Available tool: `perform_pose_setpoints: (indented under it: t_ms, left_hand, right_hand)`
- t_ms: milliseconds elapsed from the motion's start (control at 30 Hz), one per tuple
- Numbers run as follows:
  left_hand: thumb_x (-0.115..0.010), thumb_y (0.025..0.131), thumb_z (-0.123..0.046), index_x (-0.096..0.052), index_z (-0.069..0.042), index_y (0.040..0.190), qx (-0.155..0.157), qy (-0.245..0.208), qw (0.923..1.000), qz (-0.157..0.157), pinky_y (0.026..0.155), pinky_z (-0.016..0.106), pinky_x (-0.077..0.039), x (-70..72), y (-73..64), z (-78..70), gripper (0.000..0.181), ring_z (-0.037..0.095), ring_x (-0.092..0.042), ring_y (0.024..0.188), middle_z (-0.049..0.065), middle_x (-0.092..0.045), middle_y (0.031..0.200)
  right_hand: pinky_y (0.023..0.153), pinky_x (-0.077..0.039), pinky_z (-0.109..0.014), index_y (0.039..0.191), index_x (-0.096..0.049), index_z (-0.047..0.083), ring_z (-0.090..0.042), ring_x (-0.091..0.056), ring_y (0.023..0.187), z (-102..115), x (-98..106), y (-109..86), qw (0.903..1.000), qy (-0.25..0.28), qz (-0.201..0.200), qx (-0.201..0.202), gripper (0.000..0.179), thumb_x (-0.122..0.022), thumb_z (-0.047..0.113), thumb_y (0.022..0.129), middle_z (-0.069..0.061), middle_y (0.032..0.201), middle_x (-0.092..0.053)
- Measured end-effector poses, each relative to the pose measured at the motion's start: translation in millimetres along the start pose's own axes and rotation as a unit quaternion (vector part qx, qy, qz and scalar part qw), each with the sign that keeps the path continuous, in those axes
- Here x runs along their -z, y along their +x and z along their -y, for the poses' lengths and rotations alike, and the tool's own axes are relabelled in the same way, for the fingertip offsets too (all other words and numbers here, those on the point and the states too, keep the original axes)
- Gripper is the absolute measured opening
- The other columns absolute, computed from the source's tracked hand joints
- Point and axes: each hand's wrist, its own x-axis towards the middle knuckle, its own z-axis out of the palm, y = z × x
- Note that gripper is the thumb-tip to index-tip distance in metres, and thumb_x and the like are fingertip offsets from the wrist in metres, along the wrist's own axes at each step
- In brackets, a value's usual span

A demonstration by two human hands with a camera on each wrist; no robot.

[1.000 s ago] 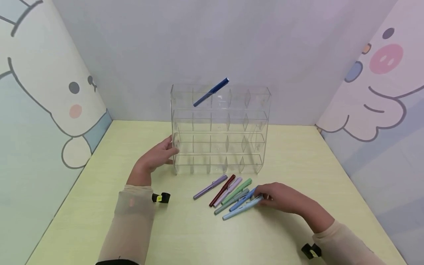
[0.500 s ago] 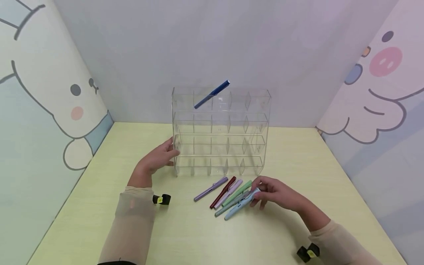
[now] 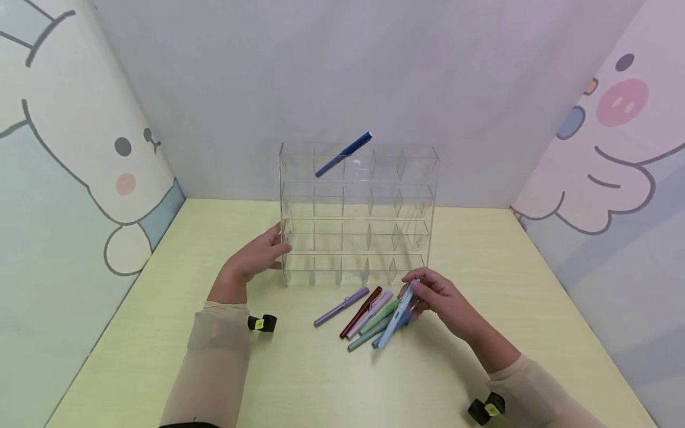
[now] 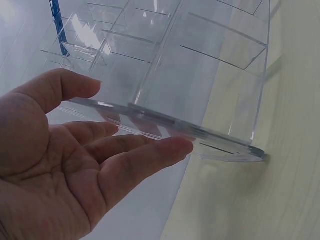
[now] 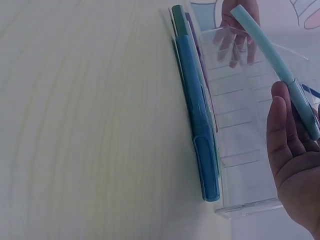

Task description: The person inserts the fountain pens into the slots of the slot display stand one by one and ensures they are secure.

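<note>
My right hand (image 3: 436, 297) pinches a light blue pen (image 3: 394, 322) near its upper end; the pen tilts just above the other pens. In the right wrist view, the light blue pen (image 5: 272, 57) is raised off the table, and a blue pen (image 5: 197, 110) lies below it. My left hand (image 3: 257, 252) holds the left side panel of a clear acrylic pen rack (image 3: 355, 220), thumb at the front edge. In the left wrist view, the thumb and fingers of the left hand (image 4: 75, 155) lie on opposite sides of that panel.
A dark blue pen (image 3: 343, 154) lies slanted in the rack's top tier. On the table before the rack lie a purple pen (image 3: 341, 307), a dark red pen (image 3: 360, 313), a lilac pen (image 3: 366, 318), a green pen (image 3: 374, 321) and a grey-green pen (image 3: 364, 339). Printed walls stand around.
My right hand has picked up the light blue pen from the right end of the row, moved it up toward the rack and turned it steeper. The left hand keeps its place on the rack.
</note>
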Motion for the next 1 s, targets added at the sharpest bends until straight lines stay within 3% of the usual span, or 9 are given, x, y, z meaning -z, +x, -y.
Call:
perform_pose_setpoints:
  t_ms: [467, 800, 1000]
  left_hand:
    - [-0.047, 0.102, -0.028, -0.001, -0.034, 0.158, 0.014, 0.015, 0.9997, -0.011, 0.105, 0.054, -0.046, -0.7, -0.2, 0.2, 0.073, 0.034, -0.034, 0.142, 0.018, -0.03, 0.157]
    - [-0.046, 0.102, -0.026, 0.0, -0.036, 0.158, 0.01, 0.014, 0.9998, -0.01, 0.105, 0.055, -0.046, -0.8, -0.7, 0.5, 0.073, 0.035, -0.034, 0.142, 0.018, -0.031, 0.156]
    - [-0.047, 0.102, -0.028, -0.001, -0.037, 0.158, 0.007, 0.016, 0.9998, -0.01, 0.105, 0.055, -0.045, -0.7, -1.2, 0.7, 0.073, 0.034, -0.035, 0.142, 0.017, -0.031, 0.157]
  right_hand:
    - [0.068, -0.06, -0.047, 0.132, -0.04, 0.011, -0.045, -0.062, 0.083, 12.9, -1.8, 17.4, 0.9983, -0.002, -0.054, 0.02, 0.029, -0.048, 0.015, 0.104, -0.012, 0.113, -0.064]
    - [0.069, -0.061, -0.043, 0.133, -0.04, 0.011, -0.029, -0.066, 0.079, 21.8, 4.0, 28.7, 0.9962, 0.007, -0.068, 0.054, 0.029, -0.046, 0.011, 0.104, -0.017, 0.115, -0.062]
    - [0.069, -0.061, -0.042, 0.134, -0.04, 0.012, -0.023, -0.066, 0.083, 24.0, 6.7, 32.9, 0.9945, 0.002, -0.078, 0.07, 0.029, -0.044, 0.013, 0.105, -0.012, 0.116, -0.061]
